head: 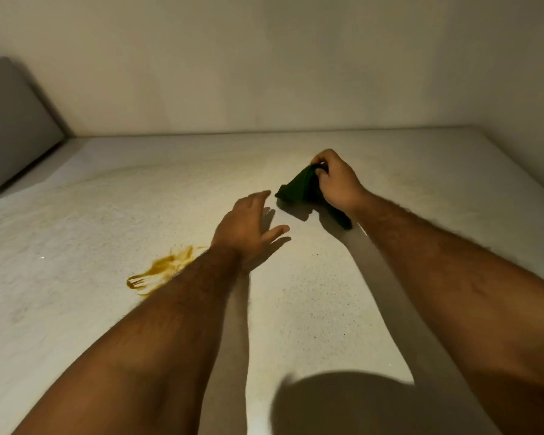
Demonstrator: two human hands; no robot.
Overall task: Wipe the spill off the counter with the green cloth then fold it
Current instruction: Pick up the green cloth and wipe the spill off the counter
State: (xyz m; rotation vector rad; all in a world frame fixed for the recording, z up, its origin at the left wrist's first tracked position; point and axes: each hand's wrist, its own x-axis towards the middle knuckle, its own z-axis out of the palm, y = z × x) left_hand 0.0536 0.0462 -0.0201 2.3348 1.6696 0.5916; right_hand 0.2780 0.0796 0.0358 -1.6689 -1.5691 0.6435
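Two bare forearms reach in from the bottom of the frame, over a round dark shadow on the pale speckled table (311, 293) at lower centre. The left hand (248, 227), just left of centre, is spread open and flat, fingers loose, holding nothing; whether it rests on the surface or hovers just above cannot be told. The right hand (335, 180), right of centre and a little higher, has its grip closed in a pinch around the top of the green cloth (299, 189). The cloth hangs bunched and dark from those fingers, its lower folds seeming to trail on the table beneath the wrist. The spill (162, 270), a streaky yellow-brown smear, lies at lower left of centre, beside the left forearm, which covers its right edge, and well apart from the cloth. A grey panel (10, 120) leans at upper left.

The step in hand looks to be gathering the cloth for wiping. To do it well, bunch it into a flat pad under the palm, carry it across to the smear, move the left arm clear, and wipe inward from the outer streaks so the liquid does not spread.
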